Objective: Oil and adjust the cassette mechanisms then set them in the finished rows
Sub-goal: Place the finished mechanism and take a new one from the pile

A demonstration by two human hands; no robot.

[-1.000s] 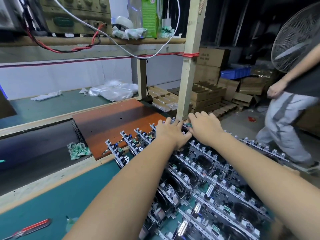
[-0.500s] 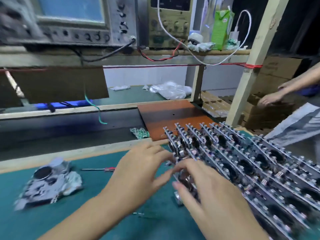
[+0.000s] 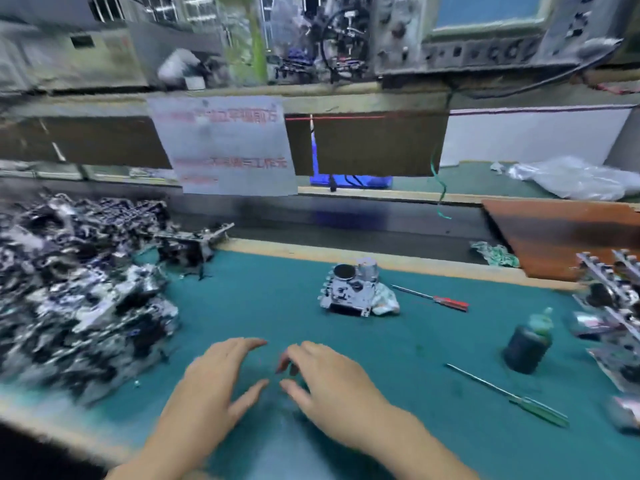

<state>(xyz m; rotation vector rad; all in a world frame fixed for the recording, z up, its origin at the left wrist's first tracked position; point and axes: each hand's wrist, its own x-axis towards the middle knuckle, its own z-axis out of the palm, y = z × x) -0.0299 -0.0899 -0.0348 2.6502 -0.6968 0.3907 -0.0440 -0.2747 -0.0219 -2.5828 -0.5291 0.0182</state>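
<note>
Both hands hover low over the teal bench mat (image 3: 277, 306), empty. The left hand (image 3: 211, 379) has its fingers spread and nearly straight, thumb out toward the middle; the right hand (image 3: 329, 379) has its fingers loosely curled with nothing between them. Thumb tips almost meet, but neither hand touches a part.

The single grey metal cassette mechanism (image 3: 349, 289) with a dark round flywheel on top sits alone on the mat, straight ahead of the hands and slightly to the right, resting against a crumpled pale cloth (image 3: 384, 301). Its long side runs roughly left to right across the view. It lies well apart from both hands, and the right hand is the nearer of the 2, so a forward reach by that hand looks like the natural pickup.

To the left, the blurred heap of unfinished metal mechanisms (image 3: 76, 292) spreads over the mat edge, closer to the left hand. On the right stand the finished rows of upright mechanisms (image 3: 609, 292), only partly in frame. The dark green oil bottle (image 3: 528, 344) stands between the lone mechanism and those rows, with the thin red-handled screwdriver (image 3: 433, 297) beyond it and the green-handled screwdriver (image 3: 509, 396) in front.

Judging from this, the next unit has yet to be picked up, whether from the mat or the heap
</note>
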